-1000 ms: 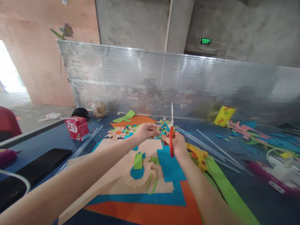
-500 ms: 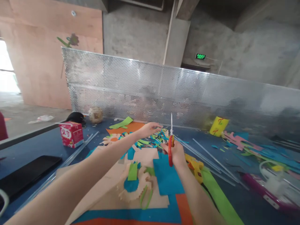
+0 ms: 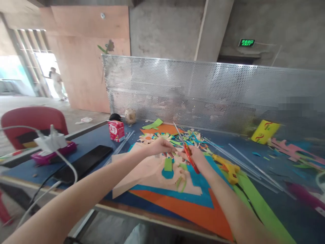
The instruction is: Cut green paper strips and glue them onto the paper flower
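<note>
My right hand grips red-handled scissors, their blades pointing up and away to the left. Close by on the left, my left hand has its fingers curled together; anything between them is too small to make out. Below both hands lie cream sheets, on which rests a wavy-edged cream ring with a blue centre and a green strip. A green loop lies beside the ring. Beyond the hands are coloured scraps and a cream flower shape with an orange centre.
A yellow glue gun and clear sticks lie right. Left are a red box, a black phone and a purple power strip. A perforated metal panel borders the table's back; a yellow packet stands near it.
The view has swung left and down, showing the chair and table's front edge. My left hand has drawn back from the scraps toward my right hand, its fingers now curled. The scissors tilt more leftward.
</note>
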Available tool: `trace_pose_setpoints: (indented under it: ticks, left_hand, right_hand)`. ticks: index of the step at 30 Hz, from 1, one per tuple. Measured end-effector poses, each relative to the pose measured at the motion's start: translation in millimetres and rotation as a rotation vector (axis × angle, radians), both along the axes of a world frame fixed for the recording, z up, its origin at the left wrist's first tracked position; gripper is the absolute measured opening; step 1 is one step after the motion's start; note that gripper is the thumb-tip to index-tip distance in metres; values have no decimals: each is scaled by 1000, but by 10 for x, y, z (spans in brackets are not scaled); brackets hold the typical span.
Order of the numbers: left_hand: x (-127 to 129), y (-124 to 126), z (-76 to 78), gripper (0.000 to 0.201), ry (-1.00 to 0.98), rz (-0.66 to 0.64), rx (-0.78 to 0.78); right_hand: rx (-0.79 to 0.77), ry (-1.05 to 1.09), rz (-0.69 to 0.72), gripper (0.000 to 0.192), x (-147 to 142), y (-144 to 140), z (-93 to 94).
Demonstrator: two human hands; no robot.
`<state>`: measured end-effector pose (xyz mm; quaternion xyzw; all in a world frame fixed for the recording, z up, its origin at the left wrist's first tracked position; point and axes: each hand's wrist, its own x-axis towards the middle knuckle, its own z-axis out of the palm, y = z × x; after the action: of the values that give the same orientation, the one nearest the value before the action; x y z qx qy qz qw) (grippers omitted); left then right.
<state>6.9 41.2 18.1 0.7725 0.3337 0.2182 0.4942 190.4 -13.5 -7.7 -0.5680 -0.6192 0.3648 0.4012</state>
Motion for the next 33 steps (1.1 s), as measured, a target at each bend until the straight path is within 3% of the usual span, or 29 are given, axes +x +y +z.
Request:
trace_pose_setpoints:
  ticks: [6,17,25,33]
  left_hand:
    - [-109,-110,-198,31,-177,223,-156]
    - [39,-203,-442,22,-412,189,-270]
    - [48,-266,-386,31,-503,228,-278]
    - [92,-392,-253,32,-486,186,-271]
  right_hand:
    - [33,56,-18,22,-43,6,-36]
    - [39,33,-105,19,-107,-6,-28]
    - [68,21,-77,13,-146,-68,-31]
    - [105,102,-61,28,-130,-102,-48]
